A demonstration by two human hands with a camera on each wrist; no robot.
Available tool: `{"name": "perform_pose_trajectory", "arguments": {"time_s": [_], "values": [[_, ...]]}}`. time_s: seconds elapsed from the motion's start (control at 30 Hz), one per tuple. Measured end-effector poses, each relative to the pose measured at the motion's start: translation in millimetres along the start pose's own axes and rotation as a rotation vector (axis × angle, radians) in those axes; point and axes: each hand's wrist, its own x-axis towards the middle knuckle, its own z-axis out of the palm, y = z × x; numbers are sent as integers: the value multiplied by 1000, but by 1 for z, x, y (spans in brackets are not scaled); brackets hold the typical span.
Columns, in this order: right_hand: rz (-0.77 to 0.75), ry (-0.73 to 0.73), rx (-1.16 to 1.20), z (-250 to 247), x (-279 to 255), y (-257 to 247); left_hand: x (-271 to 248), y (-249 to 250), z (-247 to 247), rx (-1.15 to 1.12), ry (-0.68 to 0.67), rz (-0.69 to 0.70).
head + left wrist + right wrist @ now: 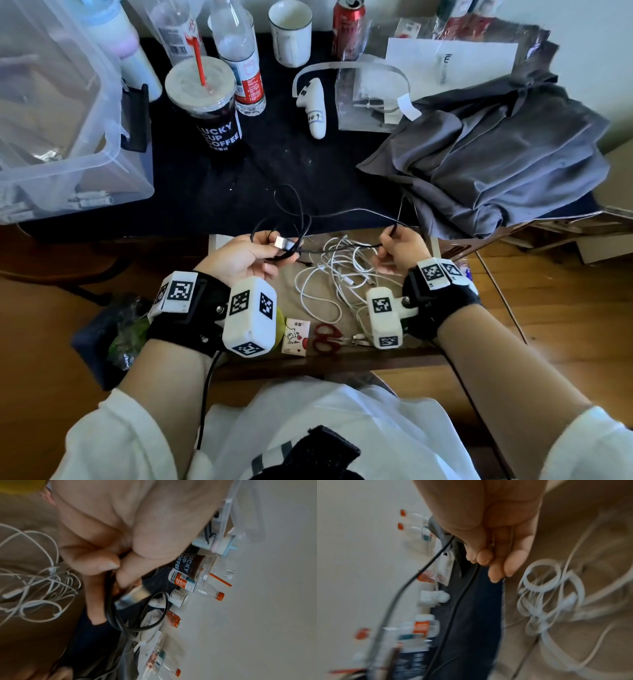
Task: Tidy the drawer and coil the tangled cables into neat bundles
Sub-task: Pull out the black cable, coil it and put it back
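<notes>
My left hand (255, 251) grips a few loops of a thin black cable (301, 219) together with its silver USB plug (282, 243), just above the open drawer (342, 351). The plug (135, 596) juts out below my pinching fingers (102, 563) in the left wrist view. My right hand (397, 246) pinches the same black cable (426, 566) further along, to the right of the left hand. One strand runs from it over the dark desk toward the grey cloth. A tangle of white cables (342, 274) lies on the drawer's tan bottom under both hands, also seen as white cables (39, 586) and white cables (547, 592).
Red scissors (327, 337) and a small sachet (296, 335) lie near the drawer's front. On the dark desk stand a coffee cup (209, 109), a water bottle (239, 58), a mug (291, 31), a can (347, 27), a white controller (313, 102), a clear bin (58, 113) and grey cloth (486, 154).
</notes>
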Motion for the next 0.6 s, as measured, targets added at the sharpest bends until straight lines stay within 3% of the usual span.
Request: {"name": "perform_pose_trajectory", "arguments": {"time_s": [0.1,0.27,0.4,0.5,0.6], "values": [[86,66,-147,-17,14,15,2,-1,-4,-16,18,35],[64,76,-296,-21,19,32,7,-5,-5,-109,35,84],[277,-129,-351,-14,14,42,12,-15,-4,-104,66,141],[241,-204,-299,-13,-2,32,12,-19,-1,-52,35,202],[172,-447,-338,-6,-24,3,8,-18,2,21,-45,250]]}}
